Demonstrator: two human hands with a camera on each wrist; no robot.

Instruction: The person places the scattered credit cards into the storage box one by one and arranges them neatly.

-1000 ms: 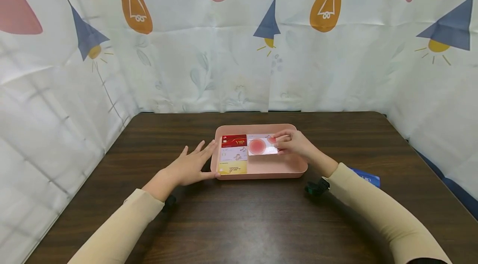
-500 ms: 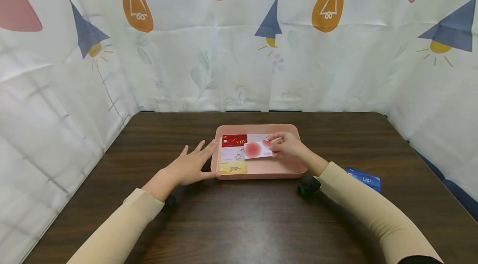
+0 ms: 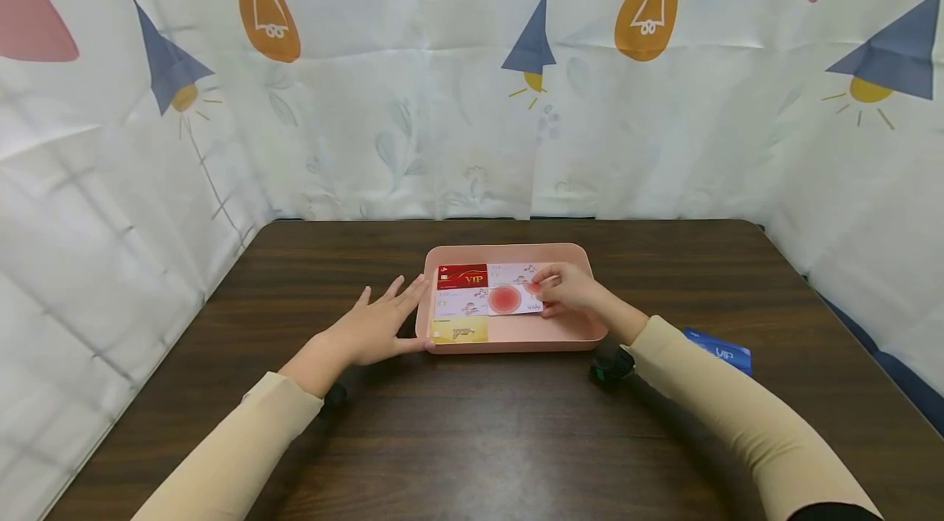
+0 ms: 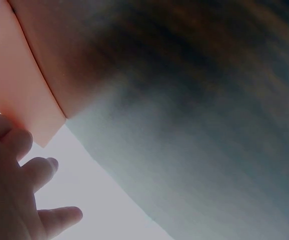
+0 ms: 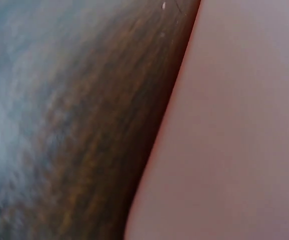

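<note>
My right hand (image 3: pixel 571 289) pinches the right edge of a white card with a red circle (image 3: pixel 506 300) inside a pink tray (image 3: pixel 531 334). The card lies low over the tray's middle, right of a pale flowered card (image 3: pixel 453 303); whether it touches the tray floor I cannot tell. Above it is another pale card (image 3: pixel 509 270), partly covered. A red VIP card (image 3: pixel 461 276) and a gold card (image 3: pixel 459 330) lie in the tray's left column. My left hand (image 3: pixel 372 330), fingers spread, rests against the tray's left rim; the left wrist view shows its fingers (image 4: pixel 39 172) beside the tray.
A blue VIP card (image 3: pixel 723 351) lies on the dark wooden table (image 3: pixel 472 439), partly behind the right sleeve (image 3: pixel 737 398). A patterned white curtain (image 3: pixel 457 136) hangs behind the table and at both sides. The right wrist view shows the tray's outer wall (image 5: pixel 224 140) up close.
The right hand has brought the circle-printed card toward the front of the tray, first shifting left over the flowered card, then slightly back right beside it. The left hand has stayed put.
</note>
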